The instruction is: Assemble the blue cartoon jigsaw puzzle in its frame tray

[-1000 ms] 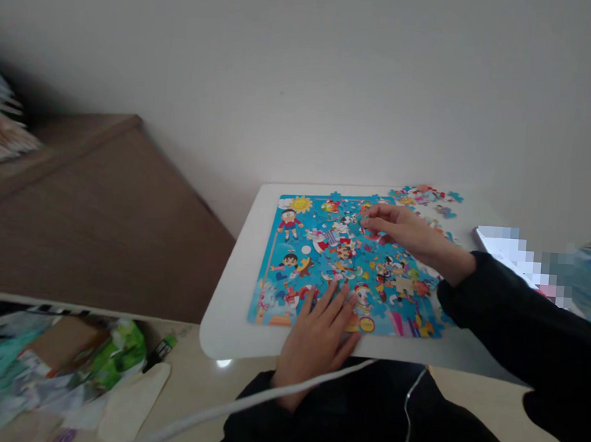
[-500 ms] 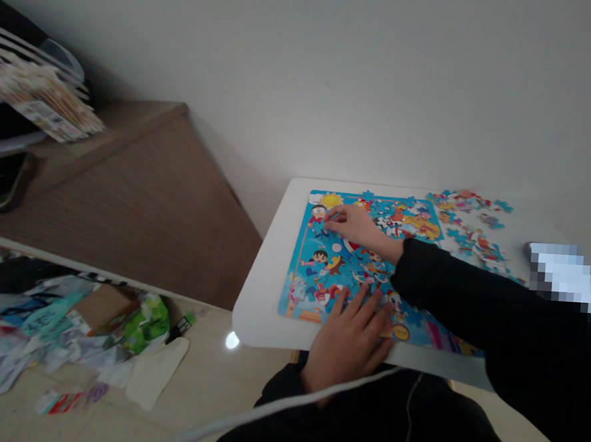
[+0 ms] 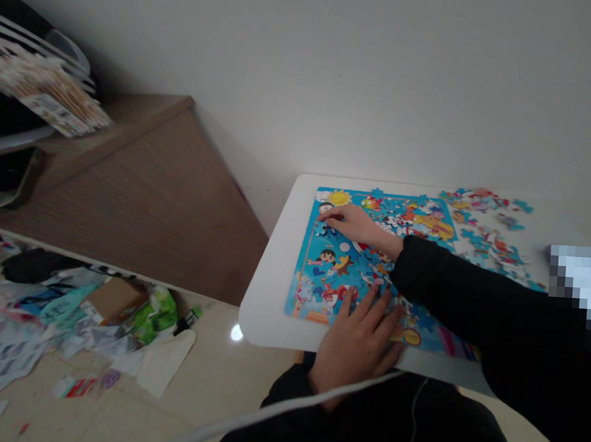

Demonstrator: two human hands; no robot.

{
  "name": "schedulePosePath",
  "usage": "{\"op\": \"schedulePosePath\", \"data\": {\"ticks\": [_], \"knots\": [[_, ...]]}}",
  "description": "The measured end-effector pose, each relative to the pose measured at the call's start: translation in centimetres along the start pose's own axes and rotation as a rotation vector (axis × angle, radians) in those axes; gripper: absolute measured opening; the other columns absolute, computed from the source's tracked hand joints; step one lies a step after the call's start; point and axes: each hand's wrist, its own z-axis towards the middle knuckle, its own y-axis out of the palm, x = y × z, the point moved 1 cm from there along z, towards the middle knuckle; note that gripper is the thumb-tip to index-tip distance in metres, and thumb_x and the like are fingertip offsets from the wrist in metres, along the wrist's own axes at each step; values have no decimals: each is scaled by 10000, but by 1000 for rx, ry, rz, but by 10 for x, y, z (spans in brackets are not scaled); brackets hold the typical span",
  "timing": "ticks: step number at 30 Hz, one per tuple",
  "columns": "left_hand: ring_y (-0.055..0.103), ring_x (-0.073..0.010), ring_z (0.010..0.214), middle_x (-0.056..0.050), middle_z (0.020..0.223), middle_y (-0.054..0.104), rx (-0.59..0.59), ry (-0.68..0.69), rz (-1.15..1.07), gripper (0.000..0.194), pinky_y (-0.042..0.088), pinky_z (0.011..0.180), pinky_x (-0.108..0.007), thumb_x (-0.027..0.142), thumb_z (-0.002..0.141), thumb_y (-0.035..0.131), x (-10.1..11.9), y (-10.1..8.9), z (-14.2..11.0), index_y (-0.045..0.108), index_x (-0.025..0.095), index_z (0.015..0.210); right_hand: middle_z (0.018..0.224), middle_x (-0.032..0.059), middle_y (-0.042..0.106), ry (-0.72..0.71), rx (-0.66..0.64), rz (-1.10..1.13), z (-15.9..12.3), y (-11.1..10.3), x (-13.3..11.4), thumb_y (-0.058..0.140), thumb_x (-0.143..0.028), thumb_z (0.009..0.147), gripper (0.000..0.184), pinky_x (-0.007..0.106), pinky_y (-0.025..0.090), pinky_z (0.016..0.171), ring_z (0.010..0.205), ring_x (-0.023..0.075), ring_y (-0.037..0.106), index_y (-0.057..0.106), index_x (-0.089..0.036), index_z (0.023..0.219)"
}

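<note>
A colourful cartoon jigsaw puzzle [image 3: 304,275] lies on a white table, with many pieces fitted in its blue board. My right hand [image 3: 353,223] reaches across to the board's upper left, just below the printed sun. Its thumb and index finger are closed on a puzzle piece over the boy figure; the fingers largely hide the piece. My left hand [image 3: 361,342] lies at the near edge of the board, fingers spread and resting on it. Loose puzzle pieces [image 3: 499,243] are scattered beyond the board's right side. My right sleeve covers part of the board.
A phone-like blurred device [image 3: 582,282] is at the right of the white table [image 3: 266,292]. A brown wooden cabinet [image 3: 176,200] stands left, bearing a pack of cotton swabs [image 3: 57,93]. Bags and papers litter the floor. A white cable [image 3: 263,416] crosses before my body.
The view has shifted slightly, so the table appears further right. My right fingers have moved slightly left over the boy figure on the board. My left hand stays resting at the near edge.
</note>
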Motion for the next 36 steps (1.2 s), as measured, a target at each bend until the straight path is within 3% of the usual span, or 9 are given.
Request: {"op": "schedulePosePath", "data": {"ticks": [7, 13, 18, 22, 28, 33, 36], "knots": [[275, -250, 1394, -49, 1465, 412, -41, -11, -4, 498, 317, 1074, -523, 457, 985, 245, 1, -3, 0, 373, 220, 1405, 961, 8, 725, -76, -24, -37, 0, -4, -4, 473, -104, 814, 338, 256, 452, 787, 868, 158, 640, 731, -219, 1001], [238, -250, 1409, -55, 1476, 397, -40, -16, -31, 504, 295, 1086, -539, 454, 984, 253, 1, -1, 0, 369, 211, 1410, 966, 30, 721, -135, -1, -9, -1, 0, -3, 610, -169, 777, 243, 274, 459, 813, 896, 175, 645, 722, -208, 989], [199, -257, 1422, -61, 1488, 377, -61, -12, -43, 506, 290, 1085, -548, 449, 981, 268, 1, -4, 0, 364, 205, 1413, 866, 35, 719, -123, -22, 11, 0, 2, -8, 655, -163, 740, 226, 268, 470, 758, 790, 157, 641, 722, -173, 956], [206, -251, 1420, -56, 1500, 356, -77, -20, -55, 500, 284, 1093, -528, 449, 979, 280, 2, -5, 0, 369, 210, 1409, 834, 25, 720, -54, -58, 189, -9, -12, -9, 654, -161, 727, 170, 265, 484, 730, 760, 148, 639, 720, -181, 883], [206, -236, 1422, -41, 1491, 374, -54, -19, -66, 489, 259, 1112, -510, 446, 982, 279, 2, -4, -2, 381, 219, 1403, 760, 22, 708, 98, -39, 301, -69, -62, 1, 660, -300, 724, 141, 293, 508, 683, 690, 152, 636, 711, -204, 813], [227, -240, 1416, -37, 1500, 359, -68, -4, -30, 480, 288, 1099, -499, 444, 980, 298, 2, -7, 0, 369, 251, 1413, 867, 57, 711, 172, 99, 195, -147, -99, 17, 643, -428, 729, 233, 326, 515, 745, 782, 176, 640, 722, -233, 830], [209, -253, 1422, -34, 1519, 321, -69, 5, -6, 505, 267, 1103, -512, 489, 968, 307, 4, -8, 2, 339, 282, 1428, 846, 82, 713, 310, 196, 154, -190, -111, 28, 646, -542, 684, 324, 338, 524, 667, 731, 194, 636, 730, -248, 792]]}}
